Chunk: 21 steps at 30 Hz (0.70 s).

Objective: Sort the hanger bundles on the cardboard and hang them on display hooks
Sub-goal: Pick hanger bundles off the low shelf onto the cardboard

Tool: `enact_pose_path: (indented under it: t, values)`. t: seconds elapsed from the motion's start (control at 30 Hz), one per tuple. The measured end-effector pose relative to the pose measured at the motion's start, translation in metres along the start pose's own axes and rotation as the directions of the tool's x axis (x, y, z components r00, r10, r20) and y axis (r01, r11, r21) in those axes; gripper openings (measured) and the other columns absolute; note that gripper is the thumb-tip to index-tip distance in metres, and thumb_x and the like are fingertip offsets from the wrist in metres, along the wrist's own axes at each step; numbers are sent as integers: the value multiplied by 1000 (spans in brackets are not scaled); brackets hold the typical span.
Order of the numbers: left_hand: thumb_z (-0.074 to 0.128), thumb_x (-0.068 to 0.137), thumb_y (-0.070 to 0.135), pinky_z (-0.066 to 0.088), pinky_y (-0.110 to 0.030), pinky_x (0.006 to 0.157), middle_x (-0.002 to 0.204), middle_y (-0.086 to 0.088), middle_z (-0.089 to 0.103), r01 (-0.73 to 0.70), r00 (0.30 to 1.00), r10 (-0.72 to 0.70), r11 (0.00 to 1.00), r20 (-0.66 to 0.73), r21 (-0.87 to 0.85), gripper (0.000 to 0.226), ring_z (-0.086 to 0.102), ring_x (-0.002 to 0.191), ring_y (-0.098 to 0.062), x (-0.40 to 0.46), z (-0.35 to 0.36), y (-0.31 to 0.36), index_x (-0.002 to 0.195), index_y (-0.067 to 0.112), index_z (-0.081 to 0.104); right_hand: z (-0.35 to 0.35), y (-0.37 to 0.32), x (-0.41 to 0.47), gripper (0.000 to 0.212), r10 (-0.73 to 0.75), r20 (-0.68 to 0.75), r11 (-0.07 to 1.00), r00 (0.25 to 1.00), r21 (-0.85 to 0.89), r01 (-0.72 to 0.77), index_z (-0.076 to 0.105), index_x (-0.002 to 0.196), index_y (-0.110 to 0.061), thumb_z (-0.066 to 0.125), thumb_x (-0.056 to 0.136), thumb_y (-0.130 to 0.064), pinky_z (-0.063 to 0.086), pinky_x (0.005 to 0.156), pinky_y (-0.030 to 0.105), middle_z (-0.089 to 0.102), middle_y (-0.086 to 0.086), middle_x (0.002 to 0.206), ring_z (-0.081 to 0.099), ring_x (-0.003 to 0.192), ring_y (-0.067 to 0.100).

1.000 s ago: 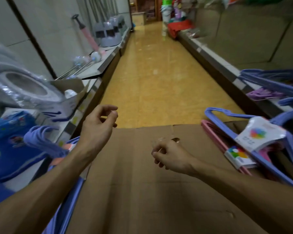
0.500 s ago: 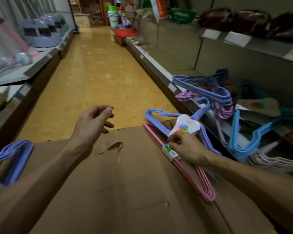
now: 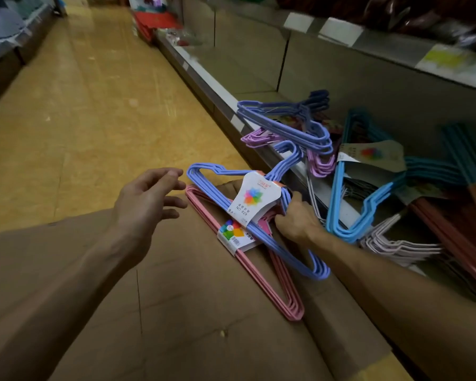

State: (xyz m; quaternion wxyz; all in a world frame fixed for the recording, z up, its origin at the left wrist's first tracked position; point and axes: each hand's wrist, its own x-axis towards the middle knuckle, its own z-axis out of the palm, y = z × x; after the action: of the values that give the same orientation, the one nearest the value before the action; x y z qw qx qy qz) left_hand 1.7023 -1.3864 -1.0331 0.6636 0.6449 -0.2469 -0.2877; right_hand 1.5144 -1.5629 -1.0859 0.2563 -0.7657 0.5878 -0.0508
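1. The right hand (image 3: 296, 220) grips the purple hanger bundle (image 3: 261, 213) lying over the pink bundle (image 3: 259, 270) on the cardboard (image 3: 176, 312).
2. The left hand (image 3: 146, 199) hovers spread, empty.
3. Both bundles seem unsorted and unhung; no hooks visible.

Two hanger bundles (image 3: 259, 243) lie crossed on the cardboard (image 3: 176, 312), shelf (image 3: 324, 193) to their right.

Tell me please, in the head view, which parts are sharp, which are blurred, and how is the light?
Head view: the label on the purple hanger bundle reads sharply; the upper shelf is dim and smeared; the floor shows soft glare; wide-angle distortion bends the shelf edges; both hands, left hand and right hand, look fairly crisp.
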Motion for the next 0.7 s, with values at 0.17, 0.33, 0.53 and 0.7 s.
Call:
enact_pose_path:
  t: [0.17,0.33,0.53,0.7]
  values:
    - [58,98,25,47,-27,60,77,7,72,29,1000,-29,998,11,-47,15,63,69,-17,7,8,-13,106,17,69,10,6,15,67,125,56,992,991,-7,-124,21,148,1,56,94,-16,44,99,42,48,26,141,50,127,42]
    - [56,99,24,46,-28,61,78,6,71,42,999,-41,998,22,-52,17,63,69,-17,10,8,-22,108,16,68,21,22,27,42,171,45,984,984,37,-173,51,126,3,59,89,-14,45,74,33,62,22,117,62,102,37]
    - [54,100,23,46,-27,60,80,5,69,66,998,-66,997,7,-25,16,63,67,-17,11,1,-30,101,19,69,34,20,21,19,152,38,977,988,147,-156,57,91,-9,58,86,-28,44,61,32,61,11,87,59,73,30]
    - [53,100,23,46,-25,59,84,3,68,59,998,-59,998,19,-2,17,62,66,-16,6,-11,-25,100,19,70,36,15,14,27,110,51,977,993,177,-118,61,94,-8,53,89,-33,47,63,34,62,14,90,61,74,32]
